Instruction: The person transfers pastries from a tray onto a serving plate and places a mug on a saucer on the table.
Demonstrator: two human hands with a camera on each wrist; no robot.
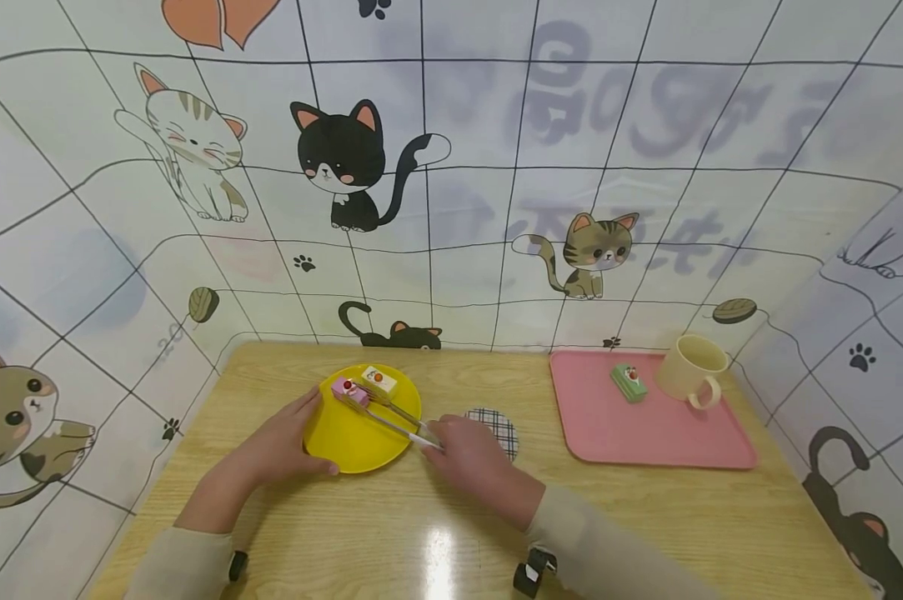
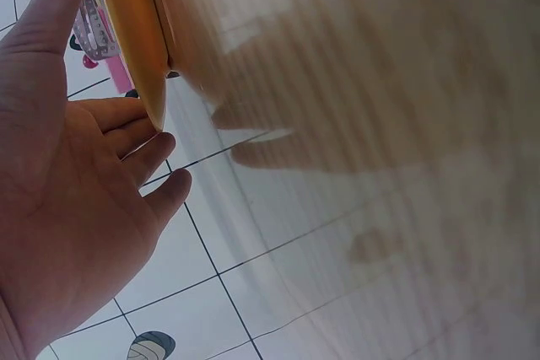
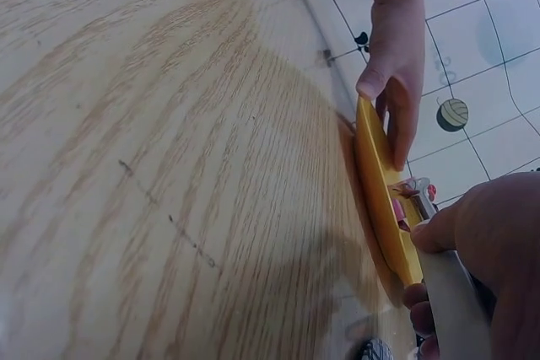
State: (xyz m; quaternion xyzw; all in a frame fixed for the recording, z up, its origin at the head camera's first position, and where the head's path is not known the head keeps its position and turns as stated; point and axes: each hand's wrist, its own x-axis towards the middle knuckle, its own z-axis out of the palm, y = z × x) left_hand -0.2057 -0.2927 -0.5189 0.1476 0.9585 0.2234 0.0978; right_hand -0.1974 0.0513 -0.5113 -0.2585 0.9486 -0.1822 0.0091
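Yellow plate (image 1: 342, 435) and pink tray (image 1: 649, 437) flank a partly hidden coaster (image 1: 503, 427).

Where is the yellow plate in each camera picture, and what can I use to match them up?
Head: the yellow plate is left of centre, in the lower half.
Left wrist: the yellow plate is at upper left, seen nearly edge-on.
Right wrist: the yellow plate is right of centre, also nearly edge-on.
Shared landmark: the left hand, at the plate's rim in all three.
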